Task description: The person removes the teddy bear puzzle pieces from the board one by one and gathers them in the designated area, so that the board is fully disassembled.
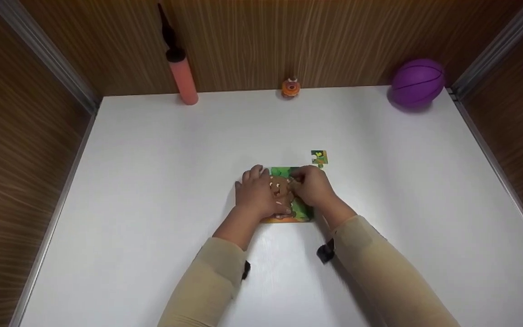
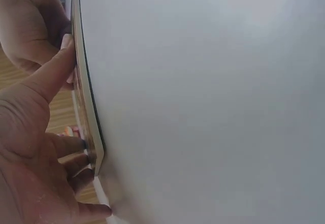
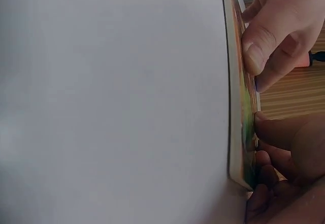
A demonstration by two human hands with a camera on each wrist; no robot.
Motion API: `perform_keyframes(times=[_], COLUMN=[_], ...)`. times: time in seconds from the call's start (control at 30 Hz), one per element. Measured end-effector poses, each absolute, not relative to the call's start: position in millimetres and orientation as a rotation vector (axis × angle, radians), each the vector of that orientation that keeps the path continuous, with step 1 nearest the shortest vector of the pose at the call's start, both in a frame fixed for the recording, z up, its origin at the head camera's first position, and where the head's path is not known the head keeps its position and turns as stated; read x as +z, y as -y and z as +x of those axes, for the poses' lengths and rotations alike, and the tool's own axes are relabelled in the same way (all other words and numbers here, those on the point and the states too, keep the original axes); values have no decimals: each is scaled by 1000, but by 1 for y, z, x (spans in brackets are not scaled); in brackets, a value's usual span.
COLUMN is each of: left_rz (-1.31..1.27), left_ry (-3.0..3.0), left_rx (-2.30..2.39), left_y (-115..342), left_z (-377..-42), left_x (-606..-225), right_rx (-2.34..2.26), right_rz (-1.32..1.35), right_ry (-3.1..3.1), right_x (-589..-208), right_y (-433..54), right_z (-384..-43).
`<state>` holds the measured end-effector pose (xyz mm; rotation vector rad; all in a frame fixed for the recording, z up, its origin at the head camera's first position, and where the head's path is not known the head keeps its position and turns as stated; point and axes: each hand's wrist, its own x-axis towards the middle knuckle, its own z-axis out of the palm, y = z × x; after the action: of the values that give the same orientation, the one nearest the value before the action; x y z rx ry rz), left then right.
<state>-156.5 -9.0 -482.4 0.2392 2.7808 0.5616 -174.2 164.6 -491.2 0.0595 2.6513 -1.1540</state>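
Note:
A jigsaw puzzle (image 1: 282, 197) with a brown bear on a green background lies flat on the white table. My left hand (image 1: 256, 193) rests over its left side with fingers spread; the thumb presses the picture near the bottom, as the left wrist view also shows. Over the right side is my right hand (image 1: 313, 185), its thumb and bent fingers touching the puzzle face. Whether a piece is between those fingertips is hidden. One loose jigsaw piece (image 1: 321, 156), green with a yellow shape, lies just beyond the puzzle's far right corner.
Along the back wall stand a pink hand pump (image 1: 183, 81) with a black nozzle, a small orange toy (image 1: 291, 88) and a purple ball (image 1: 418, 83). Wood-patterned panels (image 1: 261, 45) enclose the white table (image 1: 152, 181) at the back and sides.

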Motion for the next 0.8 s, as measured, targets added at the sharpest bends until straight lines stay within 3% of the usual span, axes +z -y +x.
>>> perform_keyframes(times=[0.8], left_rz=[233], left_ry=[-2749], left_rx=[612], left_y=[22], left_z=[-168], left_x=[-476], right_rx=[-1191], right_rz=[81], right_ry=[-2650], right_x=[-492], right_y=[-160], right_z=[-174])
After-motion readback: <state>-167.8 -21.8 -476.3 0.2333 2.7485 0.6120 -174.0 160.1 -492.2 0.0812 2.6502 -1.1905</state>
